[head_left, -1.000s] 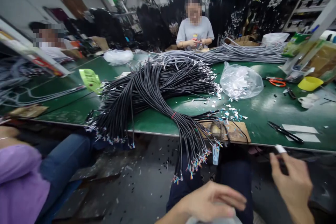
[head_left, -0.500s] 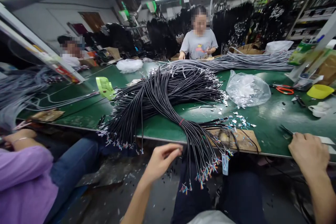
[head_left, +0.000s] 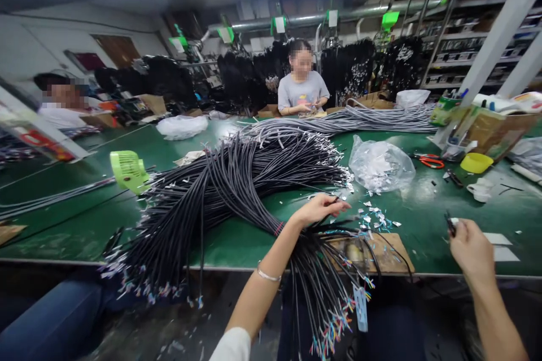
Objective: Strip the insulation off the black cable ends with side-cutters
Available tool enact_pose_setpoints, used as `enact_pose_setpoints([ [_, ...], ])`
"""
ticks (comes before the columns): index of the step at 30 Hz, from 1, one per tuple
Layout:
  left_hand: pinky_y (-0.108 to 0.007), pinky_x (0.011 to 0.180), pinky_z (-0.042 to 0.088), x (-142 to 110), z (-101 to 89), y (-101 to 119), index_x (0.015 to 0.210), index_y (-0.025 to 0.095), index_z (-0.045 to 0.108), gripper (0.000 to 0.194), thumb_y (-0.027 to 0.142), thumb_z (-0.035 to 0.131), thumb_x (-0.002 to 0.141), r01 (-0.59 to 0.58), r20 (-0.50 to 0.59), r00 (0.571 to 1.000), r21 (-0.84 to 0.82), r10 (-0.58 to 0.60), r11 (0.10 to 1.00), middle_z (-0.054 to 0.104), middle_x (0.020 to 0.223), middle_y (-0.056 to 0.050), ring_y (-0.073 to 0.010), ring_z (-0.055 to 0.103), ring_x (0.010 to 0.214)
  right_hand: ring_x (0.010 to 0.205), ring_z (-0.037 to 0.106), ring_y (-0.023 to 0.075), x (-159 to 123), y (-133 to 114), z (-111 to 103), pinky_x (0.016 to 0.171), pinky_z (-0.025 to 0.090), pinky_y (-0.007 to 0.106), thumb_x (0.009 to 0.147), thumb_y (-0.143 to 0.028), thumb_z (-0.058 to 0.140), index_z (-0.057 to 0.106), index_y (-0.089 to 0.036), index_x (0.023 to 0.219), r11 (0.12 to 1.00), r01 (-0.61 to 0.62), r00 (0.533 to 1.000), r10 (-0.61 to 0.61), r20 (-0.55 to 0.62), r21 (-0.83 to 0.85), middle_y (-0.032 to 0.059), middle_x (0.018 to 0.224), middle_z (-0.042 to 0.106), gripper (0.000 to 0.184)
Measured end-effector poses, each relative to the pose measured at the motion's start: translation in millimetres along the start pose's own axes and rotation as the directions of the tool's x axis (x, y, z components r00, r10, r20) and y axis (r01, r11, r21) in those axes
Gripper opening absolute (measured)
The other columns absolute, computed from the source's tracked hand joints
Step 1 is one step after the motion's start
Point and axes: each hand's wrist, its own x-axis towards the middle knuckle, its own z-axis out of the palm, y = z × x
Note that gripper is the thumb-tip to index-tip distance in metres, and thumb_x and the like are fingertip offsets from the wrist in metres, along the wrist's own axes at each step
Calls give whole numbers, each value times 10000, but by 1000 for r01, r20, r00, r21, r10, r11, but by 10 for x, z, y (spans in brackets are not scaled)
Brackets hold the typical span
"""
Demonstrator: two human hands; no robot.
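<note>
One head-worn camera (quite near) looks forward, down over the table (head_left: 427,208).

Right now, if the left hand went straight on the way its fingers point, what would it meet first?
Probably the scraps on the table, just beyond the left hand, though its height is unclear, so it might pass over them.

A smooth, glossy finish is shown by the green bench (head_left: 427,206), matt plastic-like sheathing by the black cables (head_left: 237,180), crinkled clear plastic by the right-hand bag (head_left: 381,166), rough, stained wood by the near board (head_left: 398,247), smooth plastic by the left-hand fan (head_left: 126,169), and shiny metal by the far duct (head_left: 254,26).
</note>
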Motion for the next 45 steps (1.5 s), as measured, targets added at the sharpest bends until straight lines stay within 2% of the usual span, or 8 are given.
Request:
enact_pose_setpoints([
  [3, -201, 546, 352, 37, 12, -64, 934, 50, 694, 477, 480, 513, 833, 12, -6, 1000, 10, -12, 1000, 526, 585, 5, -103, 457, 555, 760, 608, 129, -73, -368, 83, 658, 516, 301, 893, -316, 516, 566, -135, 1062, 1000, 13, 991, -11, 132, -11, 44, 955, 615, 252],
  [7, -199, 531, 321, 16, 69, -112, 918, 57, 677, 446, 465, 517, 835, -10, 62, 998, -10, 10, 1000, 484, 558, 25, -98, 402, 526, 932, 601, 181, -176, -639, 152, 772, 511, 371, 884, -302, 533, 543, -155, 1144, 996, 81, 965, -69, 254, -36, 73, 1113, 583, 298],
  [14, -218, 617, 404, -32, 90, -216, 1033, 133, 676, 464, 512, 515, 820, 59, 134, 989, 45, -64, 997, 612, 714, -14, -156, 506, 658, 955, 591, 185, -253, -715, 123, 801, 502, 389, 889, -304, 523, 545, -162, 1146, 991, 60, 970, -29, 242, -121, 78, 1144, 573, 294],
  [21, -309, 853, 458, -14, 93, -162, 1047, 156, 674, 485, 508, 645, 714, 13, -68, 998, -29, -15, 999, 691, 998, -72, -254, 592, 967, 965, 587, 186, -230, -753, 143, 814, 497, 396, 891, -302, 521, 551, -164, 1137, 989, 56, 977, -26, 212, -139, 79, 1148, 573, 284],
  [30, -346, 864, 473, -76, 167, -84, 971, 170, 706, 445, 517, 655, 696, 12, -150, 989, -19, -15, 1000, 711, 990, -70, -281, 619, 957, 962, 588, 183, -248, -740, 131, 816, 495, 394, 892, -299, 519, 561, -164, 1120, 986, 72, 977, -39, 210, -153, 76, 1135, 580, 268],
  [35, -306, 802, 491, -70, 268, 264, 945, 152, 705, 423, 501, 654, 711, -45, -228, 973, -18, 40, 999, 717, 939, -71, -262, 630, 897, 964, 587, 183, -243, -723, 148, 822, 492, 397, 891, -297, 520, 566, -163, 1109, 989, 67, 978, -39, 206, -135, 75, 1129, 583, 260],
  [41, -261, 666, 479, 247, 758, 908, 865, 135, 721, 349, 449, 647, 732, -181, 37, 982, -104, 185, 978, 704, 773, -64, -186, 605, 699, 946, 593, 179, -282, -799, 50, 805, 500, 388, 892, -296, 519, 563, -160, 1113, 995, 69, 982, -55, 183, -75, 75, 1120, 586, 263],
  [45, -266, 662, 474, 412, 1120, 1432, 876, 131, 727, 310, 401, 634, 754, -260, 199, 936, -160, 290, 952, 707, 821, -80, -188, 607, 713, 974, 583, 173, 61, -634, -318, 815, 497, 356, 898, -301, 508, 563, -217, 1128, 989, 149, 981, -149, 125, 12, 72, 1176, 563, 251],
])
